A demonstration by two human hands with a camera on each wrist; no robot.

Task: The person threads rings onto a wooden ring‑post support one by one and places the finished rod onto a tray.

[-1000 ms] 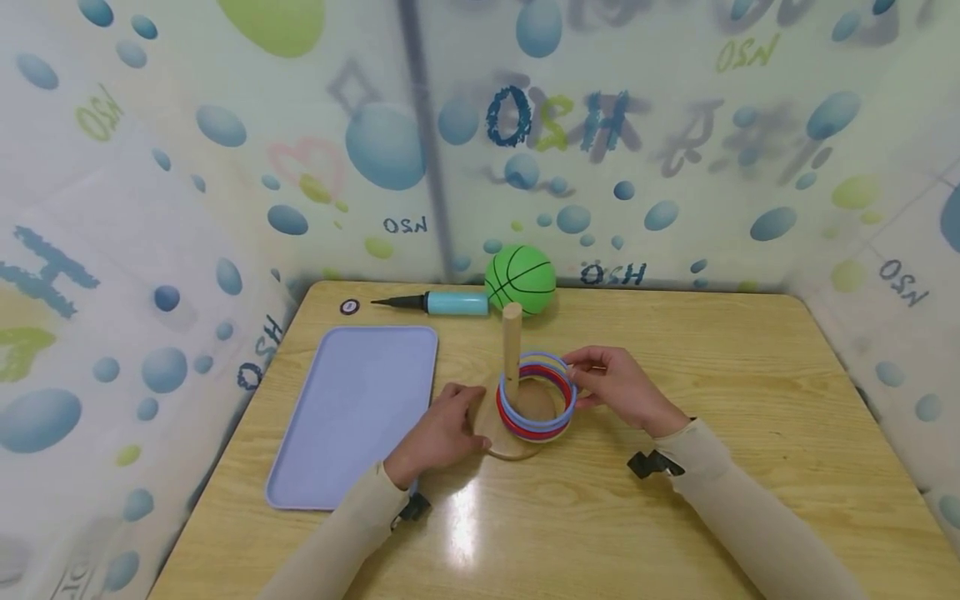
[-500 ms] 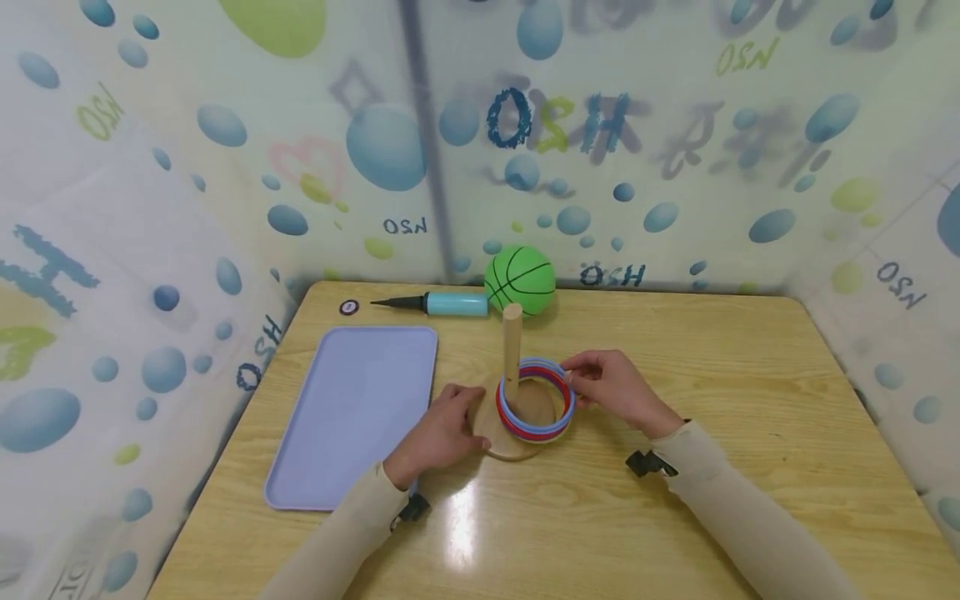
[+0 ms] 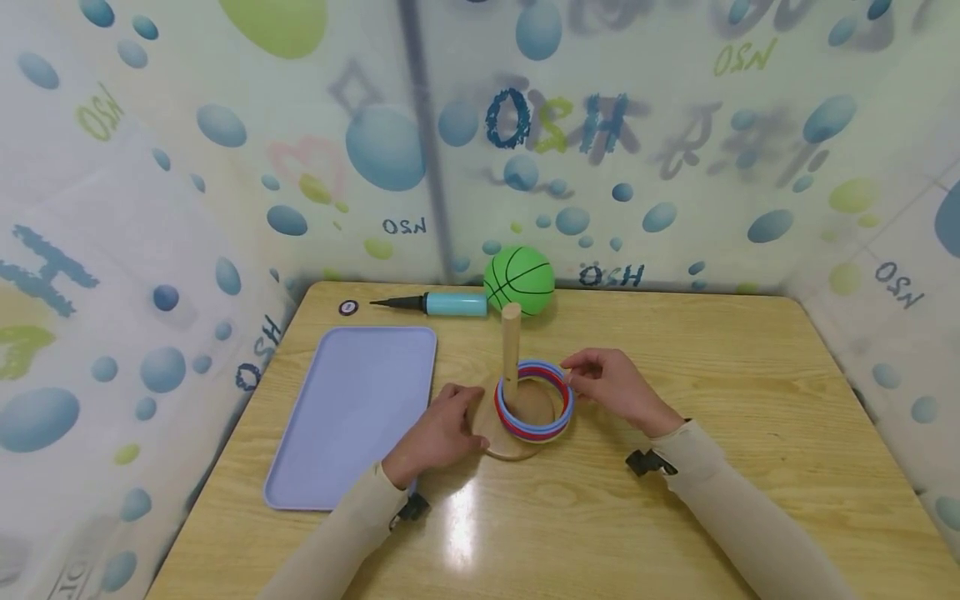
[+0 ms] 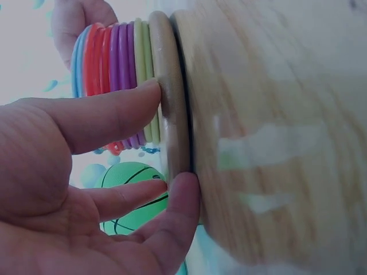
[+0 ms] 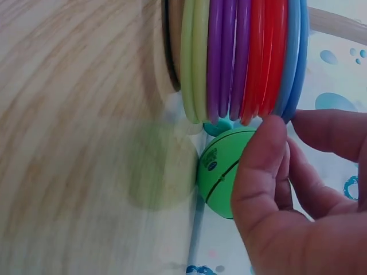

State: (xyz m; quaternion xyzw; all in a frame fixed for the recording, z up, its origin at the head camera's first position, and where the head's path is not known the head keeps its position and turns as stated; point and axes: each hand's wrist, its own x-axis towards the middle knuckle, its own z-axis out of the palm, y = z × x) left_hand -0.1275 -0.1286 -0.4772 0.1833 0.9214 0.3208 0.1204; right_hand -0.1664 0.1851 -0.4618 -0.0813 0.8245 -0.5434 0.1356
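Note:
A wooden ring-toss stand has an upright peg [image 3: 511, 354] and a round base [image 3: 498, 437]. Stacked around the peg are coloured rings: yellow-green rings [image 5: 194, 63] lowest, then purple rings [image 5: 229, 63], red rings [image 5: 265, 63] and blue rings [image 5: 294, 57] on top. My left hand [image 3: 442, 429] holds the base's left edge, thumb and fingers at its rim in the left wrist view. At the stack's right side my right hand [image 3: 611, 387] pinches the blue rings' edge between thumb and forefinger.
A lilac tray [image 3: 356, 408] lies left of the stand, partly behind the left forearm. Toward the wall are a green ball [image 3: 519, 281], a blue hand pump [image 3: 456, 304] and a small dark disc [image 3: 348, 307]. Printed curtains enclose the table's back and sides.
The top blue ring, raised at its far side a second ago, has come down flat onto the stack with my right hand still at its edge. My left hand keeps its place on the base.

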